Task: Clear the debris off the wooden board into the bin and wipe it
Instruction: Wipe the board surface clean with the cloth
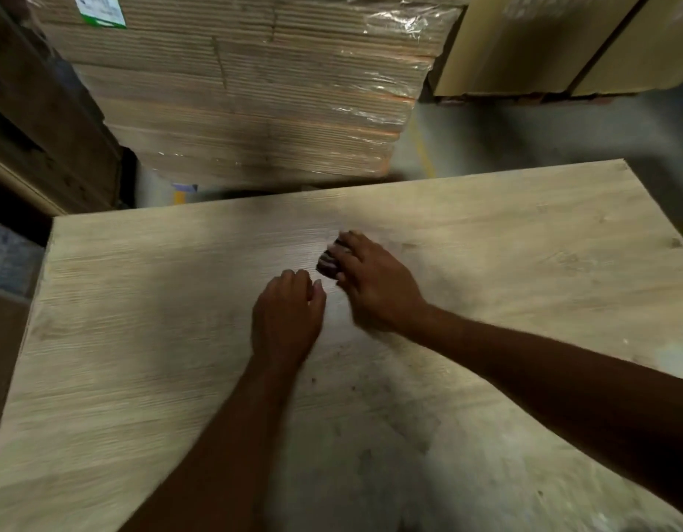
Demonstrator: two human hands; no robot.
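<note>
Head | wooden board (140, 320) dusty — right fingers (356, 244) grip dark wad (326, 265) | left fingers (302, 279) slack

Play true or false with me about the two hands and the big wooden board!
1. The left hand and the right hand are both over the wooden board. True.
2. The right hand grips a small dark striped thing. True.
3. The left hand holds a brush. False: no brush shows, and its fingers are loosely curled.
4. A bin stands on the board. False: no bin is in view.
</note>
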